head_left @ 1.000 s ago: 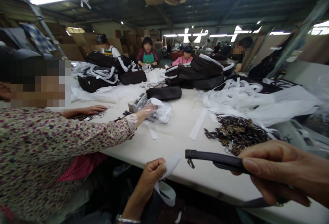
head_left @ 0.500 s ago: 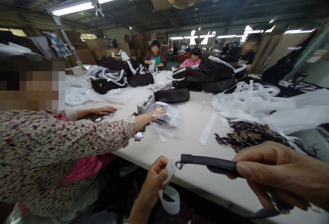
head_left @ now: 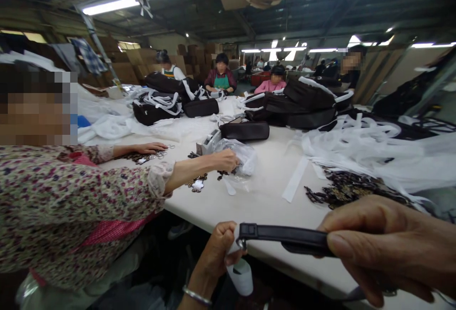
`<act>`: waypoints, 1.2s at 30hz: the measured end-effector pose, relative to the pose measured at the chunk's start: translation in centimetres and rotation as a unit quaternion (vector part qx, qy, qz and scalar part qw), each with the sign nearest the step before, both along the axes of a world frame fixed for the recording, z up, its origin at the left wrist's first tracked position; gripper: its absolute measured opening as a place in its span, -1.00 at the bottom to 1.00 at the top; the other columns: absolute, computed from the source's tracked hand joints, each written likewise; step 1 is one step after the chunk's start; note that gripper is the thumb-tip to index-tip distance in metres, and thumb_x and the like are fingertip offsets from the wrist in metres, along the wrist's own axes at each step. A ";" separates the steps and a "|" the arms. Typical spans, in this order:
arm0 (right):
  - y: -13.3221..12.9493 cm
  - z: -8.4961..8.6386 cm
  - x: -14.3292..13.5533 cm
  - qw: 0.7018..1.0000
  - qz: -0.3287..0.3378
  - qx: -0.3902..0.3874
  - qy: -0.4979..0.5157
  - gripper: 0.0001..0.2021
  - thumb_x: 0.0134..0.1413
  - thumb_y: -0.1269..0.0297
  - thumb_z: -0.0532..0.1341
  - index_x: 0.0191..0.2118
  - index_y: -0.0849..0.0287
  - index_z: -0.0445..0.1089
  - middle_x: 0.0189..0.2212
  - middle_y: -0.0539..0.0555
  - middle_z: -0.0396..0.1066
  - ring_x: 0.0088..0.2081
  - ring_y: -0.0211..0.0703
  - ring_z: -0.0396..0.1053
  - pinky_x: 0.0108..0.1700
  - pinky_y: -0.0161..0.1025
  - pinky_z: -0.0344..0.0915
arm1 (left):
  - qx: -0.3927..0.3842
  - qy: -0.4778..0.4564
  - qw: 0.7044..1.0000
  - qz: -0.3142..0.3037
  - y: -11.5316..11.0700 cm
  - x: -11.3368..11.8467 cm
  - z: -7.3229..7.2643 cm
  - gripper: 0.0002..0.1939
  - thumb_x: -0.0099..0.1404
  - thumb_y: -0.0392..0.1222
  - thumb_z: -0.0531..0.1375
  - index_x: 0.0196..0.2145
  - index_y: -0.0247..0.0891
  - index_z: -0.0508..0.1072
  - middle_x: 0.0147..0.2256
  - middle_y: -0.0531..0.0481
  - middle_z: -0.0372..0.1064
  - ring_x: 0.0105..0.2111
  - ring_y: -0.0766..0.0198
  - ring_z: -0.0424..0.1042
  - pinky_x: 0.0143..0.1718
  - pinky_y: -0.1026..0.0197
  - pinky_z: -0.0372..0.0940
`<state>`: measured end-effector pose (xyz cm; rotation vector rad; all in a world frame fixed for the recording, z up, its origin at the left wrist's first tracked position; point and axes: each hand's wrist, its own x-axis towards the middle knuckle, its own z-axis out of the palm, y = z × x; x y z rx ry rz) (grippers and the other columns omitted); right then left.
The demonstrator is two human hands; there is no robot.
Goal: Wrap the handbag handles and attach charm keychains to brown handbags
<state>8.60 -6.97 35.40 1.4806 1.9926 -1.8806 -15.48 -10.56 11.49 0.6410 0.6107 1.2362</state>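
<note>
Near the bottom centre, my left hand (head_left: pixel 218 249) pinches a white strip (head_left: pixel 242 277), whose lower part hangs in a curl. My right hand (head_left: pixel 384 243), at the lower right, holds a dark leather strap (head_left: pixel 292 238) between thumb and fingers. The strap stretches leftward, and its stitched end with a metal ring (head_left: pixel 241 244) lies against the white strip at my left fingertips. Part of the strap hangs below my right hand, where metal hardware shows faintly.
A co-worker's hand (head_left: pixel 226 160) reaches to a clear plastic bag (head_left: pixel 245 158) on the white table (head_left: pixel 263 205). Dark bags (head_left: pixel 299 106) are piled behind. At right lie white strips (head_left: pixel 356 144) and dark chain-like pieces (head_left: pixel 349 186). A flat white strip (head_left: pixel 295 179) lies nearby.
The strap's ringed end has moved left and down to my left hand's white strip. The co-worker's hand has come up from the plastic bag, closed. The view has shifted slightly.
</note>
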 end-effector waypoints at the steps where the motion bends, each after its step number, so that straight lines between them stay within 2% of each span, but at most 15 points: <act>1: 0.1 -0.1 -0.2 1.000 0.007 0.003 -0.005 -0.49 0.01 -0.24 0.23 -0.46 0.19 0.52 -0.61 0.10 0.43 -0.71 -0.45 0.01 -0.72 -0.43 -0.14 | -0.001 -0.005 1.000 0.000 -0.1 0.0 0.1 -0.40 -0.07 0.31 0.38 -0.53 -0.35 0.37 -0.67 0.04 0.33 -0.79 0.59 0.00 -0.75 0.42 -0.23; 7: 0.6 -1.3 -0.6 0.999 0.036 0.020 -0.008 -0.49 0.09 -0.21 0.18 -0.25 0.20 0.54 -0.59 0.04 0.43 -0.70 -0.46 -0.01 -0.71 -0.48 -0.12 | 0.008 -0.022 1.000 0.007 -0.4 -0.3 0.7 -0.43 -0.01 0.29 0.36 -0.54 -0.37 0.44 -0.66 0.02 0.39 -0.81 0.61 -0.02 -0.76 0.43 -0.18; 11: 0.6 -1.6 -0.6 0.998 0.051 0.021 -0.004 -0.56 0.09 -0.12 0.23 -0.33 0.24 0.51 -0.57 0.01 0.43 -0.66 -0.47 0.01 -0.69 -0.51 -0.10 | 0.027 -0.034 0.999 -0.006 -0.6 -0.7 0.7 -0.44 -0.02 0.29 0.35 -0.48 -0.35 0.51 -0.64 0.03 0.42 -0.79 0.58 0.09 -0.75 0.49 -0.13; 14: 0.5 -1.3 -0.6 0.998 0.053 0.021 -0.011 -0.59 0.09 -0.07 0.26 -0.37 0.26 0.51 -0.55 0.01 0.44 -0.65 -0.47 0.03 -0.68 -0.52 -0.09 | 0.036 -0.024 0.999 -0.014 -0.6 -0.9 0.4 -0.48 0.06 0.24 0.34 -0.44 -0.38 0.54 -0.59 0.00 0.45 -0.77 0.58 0.14 -0.74 0.51 -0.08; 17: 0.4 -0.7 -0.7 0.999 0.044 0.018 -0.013 -0.62 0.07 -0.04 0.27 -0.38 0.25 0.51 -0.56 0.01 0.44 -0.65 -0.48 0.02 -0.67 -0.51 -0.09 | 0.052 -0.028 0.998 -0.031 -0.4 -0.7 0.0 -0.46 0.05 0.23 0.34 -0.44 -0.41 0.53 -0.65 0.00 0.40 -0.81 0.59 0.06 -0.80 0.49 -0.12; 21: 0.1 -0.1 -0.8 0.999 0.037 0.024 -0.014 -0.63 0.08 -0.03 0.27 -0.40 0.26 0.50 -0.59 0.01 0.43 -0.67 -0.49 0.00 -0.68 -0.50 -0.13 | 0.046 -0.036 0.998 -0.019 -0.4 -0.2 -0.5 -0.45 0.08 0.25 0.32 -0.48 -0.41 0.47 -0.67 0.02 0.35 -0.82 0.60 0.00 -0.82 0.48 -0.15; 29: 0.0 -0.9 -0.3 0.998 0.044 0.032 -0.035 -0.60 0.07 -0.06 0.26 -0.35 0.25 0.50 -0.56 0.02 0.44 -0.66 -0.46 0.01 -0.68 -0.49 -0.13 | 0.051 -0.066 0.996 -0.025 -0.8 -0.1 -0.5 -0.48 0.15 0.22 0.28 -0.45 -0.41 0.47 -0.68 0.01 0.35 -0.83 0.62 -0.07 -0.82 0.47 -0.19; 36: -0.1 -0.3 -0.5 0.998 0.044 0.029 -0.021 -0.63 0.08 -0.04 0.26 -0.38 0.24 0.50 -0.57 0.02 0.44 -0.66 -0.47 -0.01 -0.67 -0.48 -0.12 | 0.044 -0.035 0.998 -0.033 -0.6 0.0 -0.8 -0.40 0.07 0.30 0.30 -0.46 -0.43 0.49 -0.69 0.02 0.32 -0.83 0.60 -0.04 -0.81 0.45 -0.19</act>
